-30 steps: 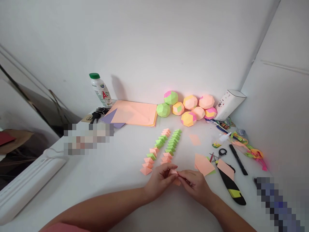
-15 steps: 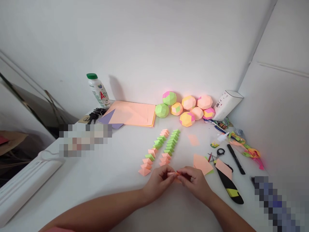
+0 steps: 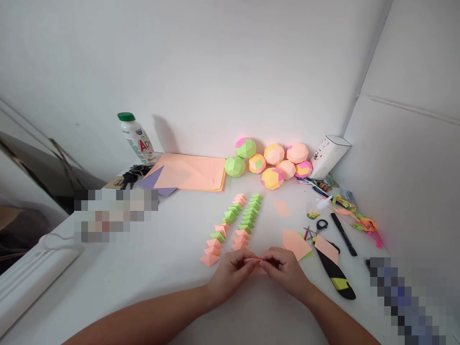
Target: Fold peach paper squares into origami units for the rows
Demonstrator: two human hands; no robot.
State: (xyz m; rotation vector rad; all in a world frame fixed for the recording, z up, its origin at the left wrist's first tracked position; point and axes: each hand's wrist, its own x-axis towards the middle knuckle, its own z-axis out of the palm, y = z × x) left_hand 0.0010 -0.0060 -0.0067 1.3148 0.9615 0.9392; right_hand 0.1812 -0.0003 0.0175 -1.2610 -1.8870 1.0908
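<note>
Peach paper [image 3: 251,259] has turned edge-on, pinched tight by left fingers [image 3: 247,269] and right fingers [image 3: 270,269].

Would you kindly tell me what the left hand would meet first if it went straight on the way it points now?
Beyond the peach paper it pinches, the left hand would likely meet the right hand first, as that lies directly opposite; exact depth is hard to judge from one view.

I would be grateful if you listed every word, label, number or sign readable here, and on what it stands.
"AD": on the tall bottle; its smaller print is too small to read.
Small bottle: label too small to read.
White box: marks too small.
Brown card: dark mark, too blurred.
Held paper: no text visible.
Nothing else is legible.
</note>
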